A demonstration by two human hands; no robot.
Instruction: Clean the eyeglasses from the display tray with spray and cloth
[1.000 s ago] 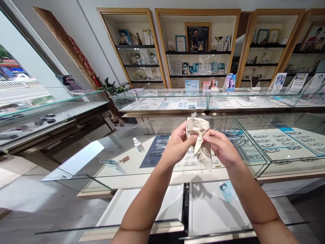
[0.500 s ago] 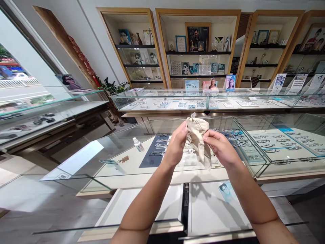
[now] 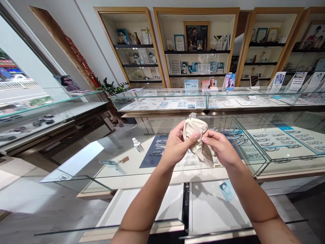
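Both hands hold a beige cleaning cloth (image 3: 194,126) with zigzag-cut edges, raised above the glass display case. My left hand (image 3: 177,144) is closed around its left side, the thumb pressed across the front. On the right edge, my right hand (image 3: 218,145) pinches the cloth between thumb and fingers. A loose end hangs down below the hands. A small greyish, see-through piece (image 3: 192,115) sticks out at the top of the cloth; the rest of what the cloth wraps, if anything, is hidden.
A white spray bottle (image 3: 137,145) stands on the case (image 3: 101,176), left of my hands. Eyeglass frames (image 3: 237,137) lie in rows under the glass. Two white drawers (image 3: 215,213) are pulled out below. More cases and shelves (image 3: 198,52) line the back.
My left thumb has moved right, over the front of the cloth. The cloth is bunched more tightly, and its loose end hangs slightly further right.
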